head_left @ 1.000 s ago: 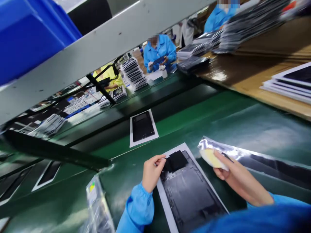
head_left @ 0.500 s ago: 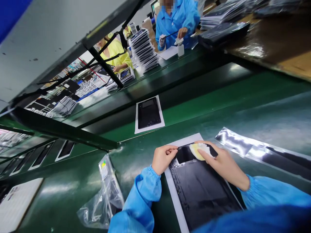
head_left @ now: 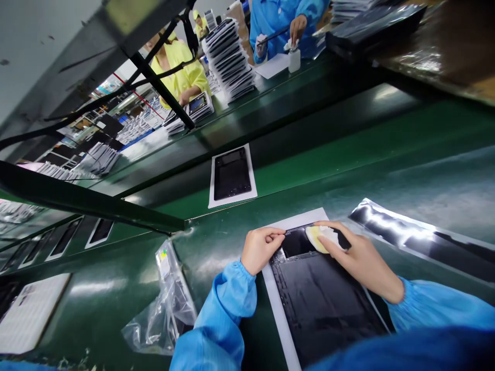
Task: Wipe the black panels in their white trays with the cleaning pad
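Pressing a pale yellow-white pad [head_left: 320, 238] with flat fingers, the right hand [head_left: 358, 257] rests on the far end of a flat black rectangular panel [head_left: 320, 299] that lies on a white backing sheet [head_left: 270, 293] on the green belt [head_left: 348, 170]. That hand is not closed round the pad; the fingers lie stretched over it, holding it down against the panel's dark far corner. The left hand [head_left: 260, 249] is curled shut, thumb and forefinger pinched at the panel's far left edge, seemingly on a thin dark strip or film edge; what exactly sits in the pinch is too small to tell.

Judging by this, the work is at the panel's far end only: the pad is on the far corner, while the larger near part of the panel lies bare.

To the near left lies a crumpled clear plastic bag [head_left: 166, 309]; to the right a long shiny silver foil sleeve [head_left: 406, 232] lies well apart from the hands. Farther off, a second black panel on white backing [head_left: 232, 174] lies alone on the belt.
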{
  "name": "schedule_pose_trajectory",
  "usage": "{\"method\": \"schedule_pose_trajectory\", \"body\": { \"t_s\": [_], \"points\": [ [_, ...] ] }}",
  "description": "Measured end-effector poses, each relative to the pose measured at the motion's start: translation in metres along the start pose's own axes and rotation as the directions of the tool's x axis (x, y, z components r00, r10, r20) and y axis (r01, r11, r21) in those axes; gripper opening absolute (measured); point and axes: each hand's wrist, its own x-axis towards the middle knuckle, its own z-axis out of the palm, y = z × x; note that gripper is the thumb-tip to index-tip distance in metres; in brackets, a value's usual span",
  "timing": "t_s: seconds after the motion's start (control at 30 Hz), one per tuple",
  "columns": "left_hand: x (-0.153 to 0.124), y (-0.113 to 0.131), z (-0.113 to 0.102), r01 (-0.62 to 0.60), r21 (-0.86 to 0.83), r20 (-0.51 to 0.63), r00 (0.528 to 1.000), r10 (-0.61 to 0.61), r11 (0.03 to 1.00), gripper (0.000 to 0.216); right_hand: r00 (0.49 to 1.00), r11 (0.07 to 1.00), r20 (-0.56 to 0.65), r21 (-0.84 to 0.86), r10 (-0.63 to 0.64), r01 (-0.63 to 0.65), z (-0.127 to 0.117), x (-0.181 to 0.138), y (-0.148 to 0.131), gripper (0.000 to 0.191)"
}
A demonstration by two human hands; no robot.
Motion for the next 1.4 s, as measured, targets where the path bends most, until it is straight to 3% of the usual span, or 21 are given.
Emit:
{"method": "schedule_pose_trajectory", "body": {
  "t_s": [0.93, 1.4],
  "points": [
    [0.0001, 0.0009, -0.001, -0.036, 0.015, 0.002, 0.999, 0.036, 0.999, 0.014, 1.0, 0.996, -0.003, -0.084, -0.028, 0.028, 0.0005, 0.0003, -0.0027, 0.032],
    [-0.0038, 0.0071, -0.0059, -0.12, 0.297, 0.031, 0.993, 0.116, 0.947, 0.016, 0.998, 0.989, -0.004, -0.137, -0.058, 0.057, 0.0029, 0.0002, -0.0026, 0.031]
  ]
}}
